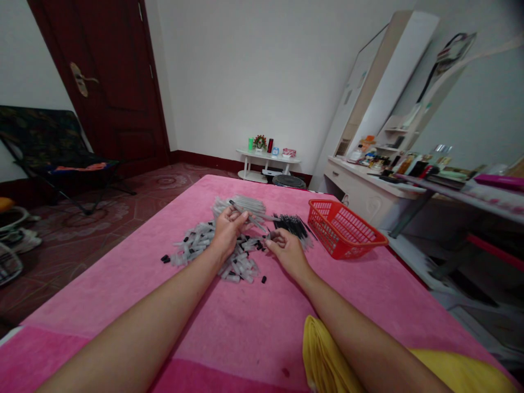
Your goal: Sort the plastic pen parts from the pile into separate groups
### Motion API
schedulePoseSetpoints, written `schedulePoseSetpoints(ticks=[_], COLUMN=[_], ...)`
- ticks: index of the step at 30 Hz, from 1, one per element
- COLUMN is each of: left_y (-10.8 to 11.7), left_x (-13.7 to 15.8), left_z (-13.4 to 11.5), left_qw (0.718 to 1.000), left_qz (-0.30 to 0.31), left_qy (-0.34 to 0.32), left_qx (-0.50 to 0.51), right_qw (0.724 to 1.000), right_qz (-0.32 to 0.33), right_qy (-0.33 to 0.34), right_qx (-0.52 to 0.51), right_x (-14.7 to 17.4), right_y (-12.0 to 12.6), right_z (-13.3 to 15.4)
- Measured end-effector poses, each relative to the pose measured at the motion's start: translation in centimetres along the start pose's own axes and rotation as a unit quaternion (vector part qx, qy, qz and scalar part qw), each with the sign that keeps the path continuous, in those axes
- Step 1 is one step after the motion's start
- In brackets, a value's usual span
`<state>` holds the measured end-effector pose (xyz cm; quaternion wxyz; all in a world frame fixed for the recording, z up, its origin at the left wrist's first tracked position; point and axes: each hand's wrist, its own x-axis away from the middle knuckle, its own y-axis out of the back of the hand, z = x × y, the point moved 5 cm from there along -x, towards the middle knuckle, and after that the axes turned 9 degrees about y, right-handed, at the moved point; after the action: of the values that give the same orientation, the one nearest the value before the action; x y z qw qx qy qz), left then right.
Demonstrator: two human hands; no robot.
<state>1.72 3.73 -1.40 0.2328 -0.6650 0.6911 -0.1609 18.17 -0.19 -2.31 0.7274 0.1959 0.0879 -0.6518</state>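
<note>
My left hand (231,228) is closed, thumb against fingers, on a clear pen barrel (256,217) that points to the right over the pile. My right hand (286,250) is pinched at the pile's right side; what lies between its fingertips is too small to make out. Beneath and around my left hand spreads a heap of clear pen caps (195,243) with small black pieces among them. Behind it lies a bundle of clear barrels (245,203). Dark thin pen refills (295,226) lie beyond my right hand. One black plug (264,279) sits apart, nearer me.
A red plastic basket (346,234) stands right of the refills on the pink table cover (241,333). Yellow cloth (327,349) lies under my right forearm. A dresser with bottles (376,185) is at the right, a folding chair (53,142) at the left.
</note>
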Motion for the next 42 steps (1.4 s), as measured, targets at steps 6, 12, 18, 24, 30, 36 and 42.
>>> schedulePoseSetpoints(ticks=[6, 12, 18, 24, 30, 36, 42], left_y=[0.0, -0.3, -0.9, -0.9, -1.4, -1.8, -2.1], left_x=[0.0, 0.3, 0.3, 0.3, 0.9, 1.5, 1.7], left_z=[0.0, 0.0, 0.8, 1.5, 1.3, 1.0, 0.9], left_qw=[1.000, 0.999, 0.998, 0.997, 0.998, 0.997, 0.995], left_qz=[0.001, -0.001, 0.021, -0.014, -0.019, 0.009, 0.057], left_qy=[0.005, 0.007, 0.038, 0.072, 0.063, 0.067, 0.067], left_qx=[-0.021, -0.050, -0.052, -0.027, -0.024, -0.023, -0.048], right_qw=[1.000, 0.994, 0.986, 0.973, 0.958, 0.991, 0.988], right_qz=[-0.006, -0.002, -0.022, -0.040, -0.033, -0.022, 0.092], right_qy=[0.008, 0.059, 0.077, 0.106, 0.116, 0.023, -0.124], right_qx=[0.019, 0.089, 0.148, 0.199, 0.259, 0.129, -0.002], right_x=[-0.1, -0.1, -0.3, -0.2, -0.1, -0.5, -0.3], right_y=[0.0, 0.2, 0.8, 1.4, 1.9, 1.8, 1.3], right_z=[0.5, 1.1, 0.4, 0.5, 1.1, 0.6, 1.3])
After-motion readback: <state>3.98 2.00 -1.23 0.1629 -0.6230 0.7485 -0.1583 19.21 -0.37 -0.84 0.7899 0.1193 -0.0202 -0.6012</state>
